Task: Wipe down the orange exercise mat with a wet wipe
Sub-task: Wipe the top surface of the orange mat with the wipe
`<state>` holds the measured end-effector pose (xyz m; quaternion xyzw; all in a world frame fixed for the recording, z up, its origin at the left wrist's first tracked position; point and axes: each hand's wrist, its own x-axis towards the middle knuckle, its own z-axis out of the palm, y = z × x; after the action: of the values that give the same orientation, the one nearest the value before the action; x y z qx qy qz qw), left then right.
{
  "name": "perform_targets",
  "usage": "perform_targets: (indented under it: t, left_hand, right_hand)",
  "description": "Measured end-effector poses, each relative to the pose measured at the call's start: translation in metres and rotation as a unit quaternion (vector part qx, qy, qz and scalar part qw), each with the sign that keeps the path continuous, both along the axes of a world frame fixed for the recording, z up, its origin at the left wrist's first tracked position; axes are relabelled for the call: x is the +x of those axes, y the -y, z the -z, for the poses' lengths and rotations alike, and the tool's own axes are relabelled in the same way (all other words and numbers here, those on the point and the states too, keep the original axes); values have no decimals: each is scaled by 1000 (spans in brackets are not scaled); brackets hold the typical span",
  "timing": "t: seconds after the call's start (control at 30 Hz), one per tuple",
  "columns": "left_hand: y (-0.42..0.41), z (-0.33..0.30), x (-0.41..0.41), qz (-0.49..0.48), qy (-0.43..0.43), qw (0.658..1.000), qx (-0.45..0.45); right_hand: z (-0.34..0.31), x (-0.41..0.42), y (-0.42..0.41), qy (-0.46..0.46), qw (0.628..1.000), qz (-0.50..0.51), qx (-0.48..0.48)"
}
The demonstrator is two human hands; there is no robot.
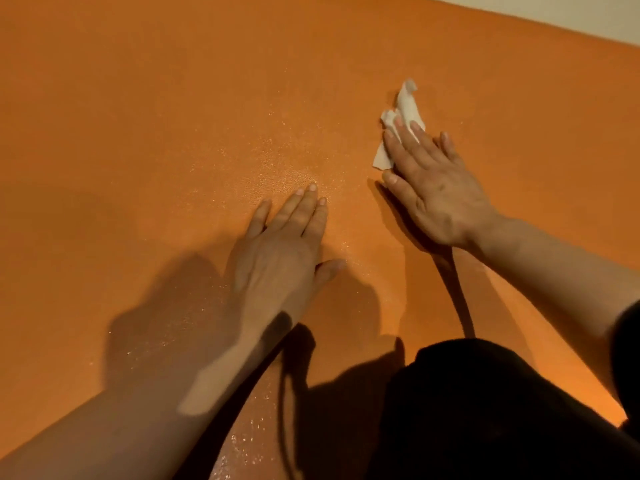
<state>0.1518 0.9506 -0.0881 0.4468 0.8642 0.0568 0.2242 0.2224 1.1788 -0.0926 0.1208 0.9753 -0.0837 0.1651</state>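
- Nearly everywhere in the head view lies the orange textured foam exercise mat [138, 98], which fills the frame apart from one corner.
- Up at the top right, a pale strip of floor or wall [571, 15] shows beyond the mat's far edge (too little of it is visible to say which).
- Right of centre, the right hand [433, 188] lies palm down with straight fingers, pressing the crumpled white wet wipe [403, 109] flat against the mat; nothing is curled round the wipe.
- Part of the wipe sticks out beyond the fingertips toward the far edge, and another flap shows beside the index finger, just above the thumb.
- Lower and toward the middle, the left hand [280, 251] rests flat on the mat, fingers straight and close together, thumb spread to the side, holding nothing.
- Both hands sit near one another but apart, with a band of bare mat between them.
- Around and ahead of the left hand, and again near the bottom edge by the left forearm, the mat's surface glistens with fine bright specks (a damp-looking sheen).
- Dark shadows of the arms fall across the mat beneath both forearms.
- Down at the bottom right, dark black clothing [485, 410] of the person covers the mat's near corner.
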Motion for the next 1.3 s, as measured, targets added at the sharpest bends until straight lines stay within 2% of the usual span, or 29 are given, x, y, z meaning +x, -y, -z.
perform_targets:
  t: [0.1,0.2,0.27,0.47,0.63,0.73,0.87,0.93,1.1,1.3]
  left_hand:
    - [-9,-3,-22,-7,19,999,47]
    - [-32,-5,-55,-26,9,997,69]
    - [-49,-6,-74,1,-14,999,52]
    - [-72,-8,-109,76,-38,995,45]
    - [-82,3,-115,69,-29,992,100]
    - [-90,5,-119,67,-34,992,102]
    - [-98,2,-134,82,-26,994,74]
    - [-102,4,-138,92,-13,994,49]
    - [-114,5,-141,108,-18,994,-16]
    - [-125,-4,-140,147,-53,982,-101]
  right_hand:
    - [1,-4,10,-1,999,40,-7]
    - [-2,-27,17,5,999,-26,-40]
    - [-2,-49,4,3,998,-39,-54]
    - [1,-47,-22,-31,990,117,-65]
    - [3,-65,-3,-32,996,20,-85]
    - [2,-89,-35,-37,997,39,-64]
    - [4,-81,-53,-43,987,152,-34]
    - [6,-84,-40,-55,987,150,-33]
    - [4,-129,-50,-52,996,53,-49]
    - [5,-129,-75,-49,984,171,-6]
